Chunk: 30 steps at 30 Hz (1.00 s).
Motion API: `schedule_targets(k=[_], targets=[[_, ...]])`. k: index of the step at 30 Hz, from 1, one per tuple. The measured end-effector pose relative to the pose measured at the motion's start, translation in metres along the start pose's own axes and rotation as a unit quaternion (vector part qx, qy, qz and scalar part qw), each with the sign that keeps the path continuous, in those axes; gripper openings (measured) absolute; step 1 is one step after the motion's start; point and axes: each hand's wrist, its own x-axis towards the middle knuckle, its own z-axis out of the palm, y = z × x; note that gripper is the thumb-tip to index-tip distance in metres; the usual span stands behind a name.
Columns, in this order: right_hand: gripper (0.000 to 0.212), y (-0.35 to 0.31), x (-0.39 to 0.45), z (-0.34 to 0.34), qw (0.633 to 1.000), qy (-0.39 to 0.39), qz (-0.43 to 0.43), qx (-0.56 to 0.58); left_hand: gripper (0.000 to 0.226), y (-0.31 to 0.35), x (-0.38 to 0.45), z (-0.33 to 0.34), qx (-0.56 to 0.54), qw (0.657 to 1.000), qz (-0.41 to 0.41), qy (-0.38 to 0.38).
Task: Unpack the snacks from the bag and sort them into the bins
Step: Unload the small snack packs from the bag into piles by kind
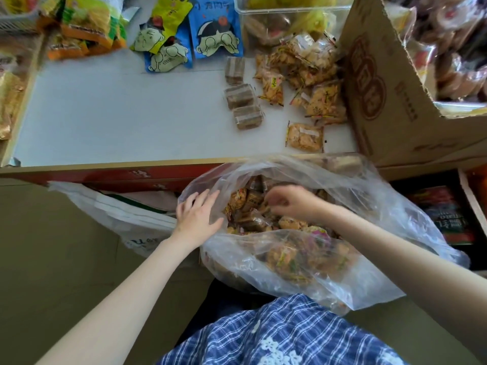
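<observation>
Both hands were at the clear plastic bag [303,259] of snacks, which sat below the table's near edge. Her left hand [196,216] lay spread, fingers straight, against the bag's rim; her right hand [288,202] was curled down among the wrapped snacks [253,214], though I couldn't tell what it pinched. On the white table [118,114], toward the right edge, lay three brown wafer packs [242,101] beside loose cracker packets [305,83], against a cardboard box [382,88]. Blue cartoon-printed bags [213,30] lay at the far edge beside a clear bin [290,7].
</observation>
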Motion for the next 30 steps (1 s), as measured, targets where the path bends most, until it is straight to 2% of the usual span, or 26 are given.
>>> schedule_targets(k=[1, 3, 8, 10, 12, 15, 19, 22, 25, 30], targets=[[0.039, 0.001, 0.004, 0.016, 0.997, -0.041, -0.018, -0.066, 0.069, -0.002, -0.002, 0.000, 0.000, 1.000, -0.001, -0.007], [0.050, 0.005, 0.015, 0.036, 0.989, -0.072, -0.022, -0.125, 0.071, -0.005, -0.006, -0.002, 0.003, 1.000, -0.003, -0.017], [0.056, 0.024, 0.021, 0.039, 0.972, -0.075, -0.021, -0.223, 0.085, -0.014, -0.013, -0.006, 0.022, 0.998, 0.016, -0.052], [0.052, 0.038, 0.009, 0.032, 0.966, -0.026, -0.037, -0.256, 0.087, -0.016, -0.014, -0.005, 0.030, 0.997, 0.025, -0.062], [0.052, 0.057, -0.006, 0.025, 0.956, 0.019, -0.012, -0.292, 0.086, -0.013, -0.013, -0.004, 0.018, 0.998, 0.029, -0.049], [0.057, 0.075, -0.023, 0.030, 0.938, -0.025, 0.053, -0.342, 0.082, -0.001, -0.009, -0.002, -0.015, 0.999, 0.040, -0.033], [0.061, 0.071, -0.017, 0.046, 0.957, 0.005, 0.099, -0.273, 0.086, 0.016, -0.006, -0.001, 0.021, 0.995, 0.053, -0.077], [0.068, 0.072, -0.009, 0.049, 0.980, 0.021, 0.146, -0.135, 0.089, 0.021, -0.005, -0.003, 0.046, 0.993, 0.056, -0.098], [0.069, 0.072, -0.007, 0.056, 0.985, 0.051, 0.166, -0.001, 0.088, 0.020, -0.005, -0.005, 0.053, 0.992, 0.057, -0.098], [0.041, 0.069, -0.019, 0.050, 0.982, 0.094, 0.147, 0.067, 0.087, 0.019, -0.004, -0.005, 0.062, 0.991, 0.054, -0.108]])
